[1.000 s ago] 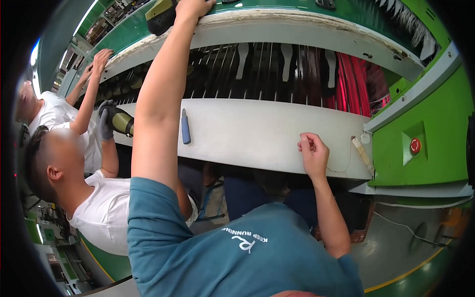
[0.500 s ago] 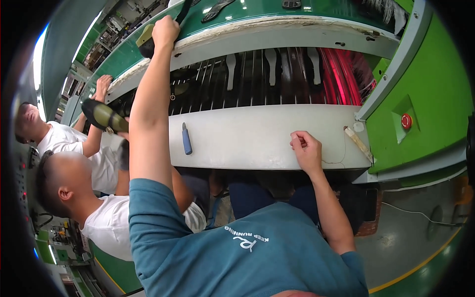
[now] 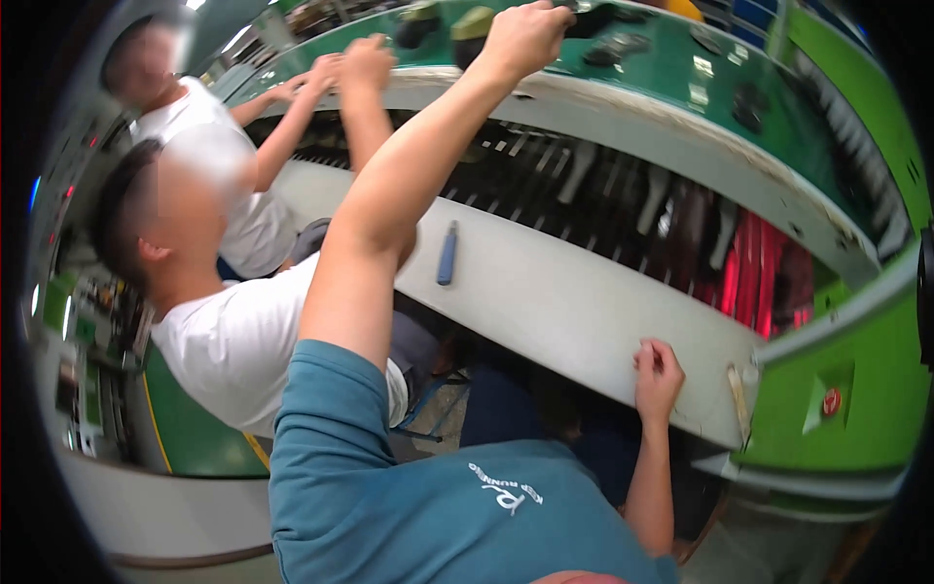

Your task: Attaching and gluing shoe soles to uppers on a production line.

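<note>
My left hand (image 3: 530, 37) reaches far up over the green upper belt (image 3: 671, 78), its fingers closed on a dark, flat piece that looks like a shoe sole (image 3: 590, 19); blur softens its outline. Beside that wrist stands an olive and black shoe (image 3: 473, 31), partly hidden by my hand. My right hand (image 3: 660, 380) is over the front part of the white ledge (image 3: 564, 302), fingers loosely curled and apart, holding nothing. A blue-handled tool with a short metal tip (image 3: 448, 255) lies on the ledge between my arms.
Pale soles (image 3: 578, 173) lie on the lower roller conveyor, which glows red at its right end. A cream-coloured stick (image 3: 738, 399) rests near the green machine panel with a red button (image 3: 831, 401). Two co-workers sit at left, a co-worker's hand (image 3: 366, 64) reaching to the belt.
The view has swung left and tilted. My left hand stays raised at the upper belt, still with the dark piece. The nearer co-worker's hand, earlier by a shoe, is now raised at the belt.
</note>
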Action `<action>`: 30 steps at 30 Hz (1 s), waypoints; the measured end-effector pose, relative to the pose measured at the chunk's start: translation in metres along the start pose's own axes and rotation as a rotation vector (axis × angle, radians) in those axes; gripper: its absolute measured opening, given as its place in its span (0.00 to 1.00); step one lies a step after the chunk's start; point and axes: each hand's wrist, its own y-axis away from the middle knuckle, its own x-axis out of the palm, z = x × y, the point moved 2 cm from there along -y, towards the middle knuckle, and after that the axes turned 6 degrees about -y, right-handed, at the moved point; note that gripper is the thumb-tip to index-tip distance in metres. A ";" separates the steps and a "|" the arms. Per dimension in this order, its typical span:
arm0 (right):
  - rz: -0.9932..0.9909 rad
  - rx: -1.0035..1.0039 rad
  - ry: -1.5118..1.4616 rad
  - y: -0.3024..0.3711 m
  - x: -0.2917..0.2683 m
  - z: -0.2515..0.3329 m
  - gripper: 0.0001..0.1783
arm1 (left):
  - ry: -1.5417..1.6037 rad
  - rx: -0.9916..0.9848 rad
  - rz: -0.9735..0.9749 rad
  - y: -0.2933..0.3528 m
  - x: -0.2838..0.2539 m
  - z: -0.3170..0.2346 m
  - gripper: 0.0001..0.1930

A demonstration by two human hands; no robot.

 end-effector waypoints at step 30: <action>-0.030 -0.015 0.045 0.003 -0.011 0.002 0.10 | 0.172 0.216 -0.028 0.010 -0.003 0.030 0.09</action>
